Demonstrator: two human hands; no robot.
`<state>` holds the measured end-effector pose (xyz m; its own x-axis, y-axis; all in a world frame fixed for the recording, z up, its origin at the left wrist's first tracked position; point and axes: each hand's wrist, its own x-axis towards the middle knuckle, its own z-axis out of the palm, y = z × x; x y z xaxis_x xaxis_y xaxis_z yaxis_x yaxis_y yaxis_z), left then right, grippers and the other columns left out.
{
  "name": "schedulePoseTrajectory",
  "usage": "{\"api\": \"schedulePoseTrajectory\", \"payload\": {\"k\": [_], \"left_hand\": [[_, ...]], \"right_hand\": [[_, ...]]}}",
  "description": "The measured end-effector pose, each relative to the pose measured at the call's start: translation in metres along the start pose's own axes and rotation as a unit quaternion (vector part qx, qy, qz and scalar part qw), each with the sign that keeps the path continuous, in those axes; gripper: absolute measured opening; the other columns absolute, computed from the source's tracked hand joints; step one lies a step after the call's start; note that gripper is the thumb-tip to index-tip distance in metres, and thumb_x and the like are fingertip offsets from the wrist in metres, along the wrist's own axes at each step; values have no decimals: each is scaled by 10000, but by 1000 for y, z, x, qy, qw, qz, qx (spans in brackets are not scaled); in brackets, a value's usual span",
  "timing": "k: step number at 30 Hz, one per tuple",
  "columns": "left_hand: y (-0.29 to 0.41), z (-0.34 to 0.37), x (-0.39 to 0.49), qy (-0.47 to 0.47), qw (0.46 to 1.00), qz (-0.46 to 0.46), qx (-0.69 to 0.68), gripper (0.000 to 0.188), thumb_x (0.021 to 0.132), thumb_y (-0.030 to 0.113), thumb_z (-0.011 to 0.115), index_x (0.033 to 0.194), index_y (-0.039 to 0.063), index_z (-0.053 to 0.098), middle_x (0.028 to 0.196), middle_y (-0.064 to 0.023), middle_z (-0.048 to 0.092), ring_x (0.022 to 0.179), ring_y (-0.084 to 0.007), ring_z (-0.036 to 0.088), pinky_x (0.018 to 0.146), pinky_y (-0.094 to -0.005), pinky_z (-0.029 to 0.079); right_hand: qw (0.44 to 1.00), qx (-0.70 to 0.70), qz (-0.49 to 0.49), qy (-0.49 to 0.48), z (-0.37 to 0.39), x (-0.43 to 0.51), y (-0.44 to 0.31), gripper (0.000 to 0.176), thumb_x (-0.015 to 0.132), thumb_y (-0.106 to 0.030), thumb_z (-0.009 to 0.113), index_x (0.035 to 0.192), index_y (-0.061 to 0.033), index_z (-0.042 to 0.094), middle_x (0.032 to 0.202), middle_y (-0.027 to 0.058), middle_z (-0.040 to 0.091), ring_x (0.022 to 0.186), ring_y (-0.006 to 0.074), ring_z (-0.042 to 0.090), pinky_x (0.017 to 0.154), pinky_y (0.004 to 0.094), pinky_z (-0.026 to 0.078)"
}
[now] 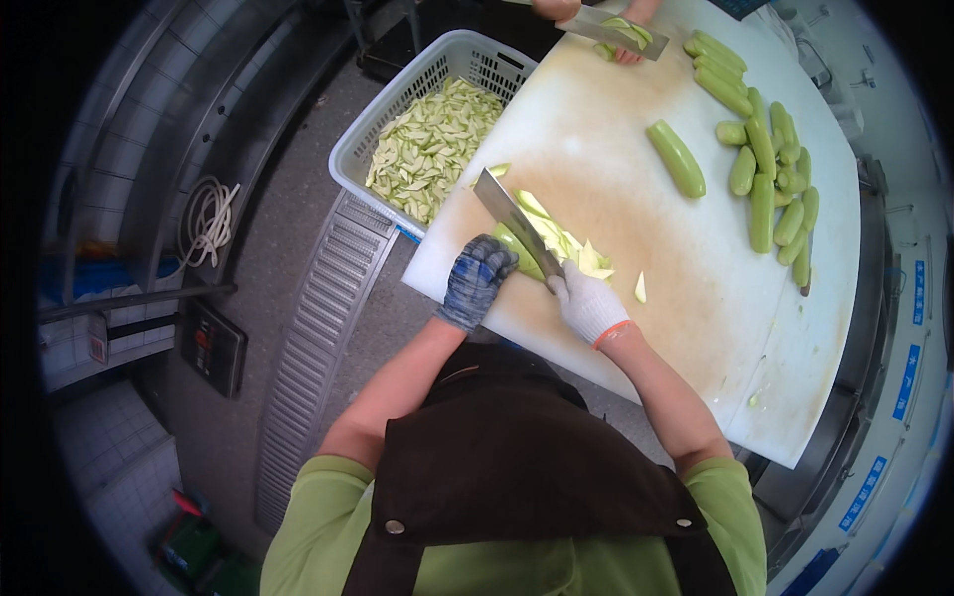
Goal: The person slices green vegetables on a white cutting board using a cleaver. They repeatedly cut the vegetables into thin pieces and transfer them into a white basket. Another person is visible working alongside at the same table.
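Note:
My right hand [592,302], in a white knit glove with an orange cuff, grips the handle of a cleaver [514,219]. Its blade lies against a pale green squash [516,249] on the white cutting board [715,328]. Wearing a grey-blue glove, my left hand [478,277] holds the squash from the left, fingers bent close to the blade. Cut slices [548,223] lie just right of the blade, and one loose slice [640,287] is farther right. A whole squash [677,159] rests farther up the board.
A grey plastic basket [344,160] of cut slices [436,145] stands beyond the board's left edge. Several whole squashes [762,212] are heaped at the right. Across the board, a co-worker's hands [639,15] hold another cleaver [615,30] with slices on it. A drain grate [317,350] crosses the floor.

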<state>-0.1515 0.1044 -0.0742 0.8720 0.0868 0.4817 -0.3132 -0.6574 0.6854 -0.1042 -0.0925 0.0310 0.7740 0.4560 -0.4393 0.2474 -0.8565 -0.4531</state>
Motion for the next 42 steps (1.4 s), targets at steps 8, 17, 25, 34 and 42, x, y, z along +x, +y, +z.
{"api": "schedulePoseTrajectory", "payload": {"k": [8,17,25,34,42], "left_hand": [[-4,3,-9,-1,1000,-13,8,216,721,37,776,920,92,712,959,-123,652,940,-328,622,853,-426,521],[-4,-1,-10,-19,1000,-23,8,223,729,40,768,940,85,711,979,-127,655,971,-337,616,885,-427,514],[-5,-1,-7,-17,999,-16,25,199,736,48,771,921,82,706,972,-129,654,956,-331,619,871,-427,517],[1,-3,-5,-18,1000,-18,-9,233,723,22,767,940,78,705,975,-132,657,962,-339,620,881,-424,517],[-2,-3,-9,-21,999,-29,2,235,719,9,761,937,73,700,980,-136,655,958,-339,619,873,-425,518]], "right_hand": [[999,-24,24,-16,-6,-18,-1,298,1007,-296,474,1073,-5,491,804,311,636,764,487,628,681,565,484],[999,-23,35,-20,-20,-31,-12,296,1007,-299,476,1084,-14,493,793,308,636,752,486,628,678,562,488],[1000,-24,-3,9,-1,-4,-10,281,1010,-300,463,1069,-26,481,745,288,638,732,472,639,657,564,488],[1000,-9,7,-9,-4,-14,-6,276,1004,-281,478,1063,-11,477,768,311,626,745,487,625,666,561,482],[1000,-9,5,9,-20,-28,-16,286,1005,-285,482,1037,-1,485,769,307,629,740,480,629,660,557,490]]}}
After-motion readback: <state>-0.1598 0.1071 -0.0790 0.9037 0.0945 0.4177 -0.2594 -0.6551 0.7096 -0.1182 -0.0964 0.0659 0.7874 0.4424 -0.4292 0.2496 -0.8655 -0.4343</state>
